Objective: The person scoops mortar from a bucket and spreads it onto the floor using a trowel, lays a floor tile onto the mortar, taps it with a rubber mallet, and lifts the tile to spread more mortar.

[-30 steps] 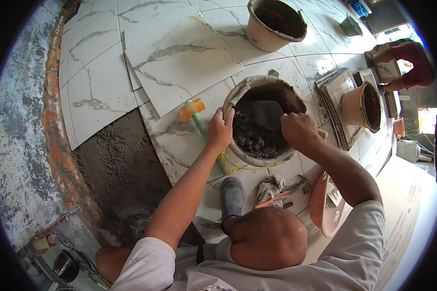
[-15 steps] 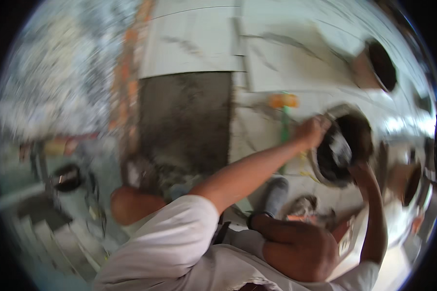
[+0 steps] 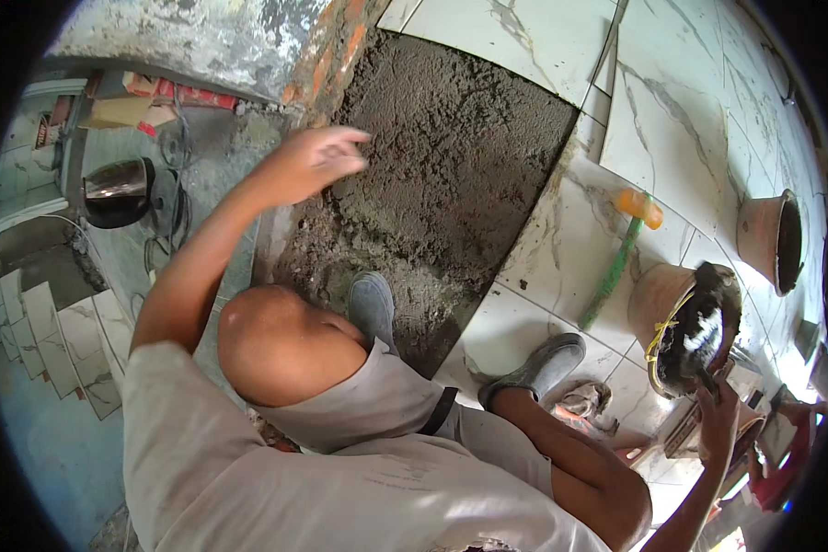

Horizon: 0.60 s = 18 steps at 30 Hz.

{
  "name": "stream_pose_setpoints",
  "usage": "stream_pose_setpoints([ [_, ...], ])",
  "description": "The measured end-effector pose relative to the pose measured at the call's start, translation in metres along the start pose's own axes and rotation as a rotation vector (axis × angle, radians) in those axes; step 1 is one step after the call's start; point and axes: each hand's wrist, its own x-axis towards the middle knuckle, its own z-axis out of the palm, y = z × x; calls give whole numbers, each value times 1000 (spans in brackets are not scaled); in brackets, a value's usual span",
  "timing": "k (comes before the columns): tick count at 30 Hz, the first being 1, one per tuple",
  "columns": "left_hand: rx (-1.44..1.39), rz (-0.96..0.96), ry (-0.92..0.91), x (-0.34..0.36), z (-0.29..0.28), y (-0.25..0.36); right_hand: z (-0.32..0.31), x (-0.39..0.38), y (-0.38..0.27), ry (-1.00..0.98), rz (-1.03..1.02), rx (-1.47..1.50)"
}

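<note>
My left hand (image 3: pixel 324 164) is held over the left edge of the grey mortar bed (image 3: pixel 469 156), with its fingers apart and nothing in them. On my right, my right hand (image 3: pixel 718 419) is closed round the dark handle of a trowel at the rim of a bucket (image 3: pixel 655 296). The bucket stands tilted on the tiles, its mouth toward the right, with dark wet mix inside. A shiny wet patch, seemingly the trowel blade (image 3: pixel 705 333), shows in the mix. Yellow cord is tied at the bucket's rim.
A mallet with an orange head (image 3: pixel 639 209) and green handle lies on marbled tiles (image 3: pixel 561 241). A second bucket (image 3: pixel 764 235) stands farther right. At left are a dark pot-like container (image 3: pixel 118 193), cables and cut tiles (image 3: pixel 57 336). A person in red (image 3: pixel 782 474) is at the right edge.
My left hand has let go of the bucket's rim and swung left over the mortar. My right hand remains at the bucket, now lower in view. The view has turned.
</note>
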Motion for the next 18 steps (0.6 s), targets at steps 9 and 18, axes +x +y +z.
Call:
stream_pose_setpoints([
  [9, 591, 10, 736, -101, 27, -137, 127, 42, -141, -165, -455, -549],
  [18, 655, -45, 789, -105, 43, -164, 222, 141, -164, 34, -905, -973],
])
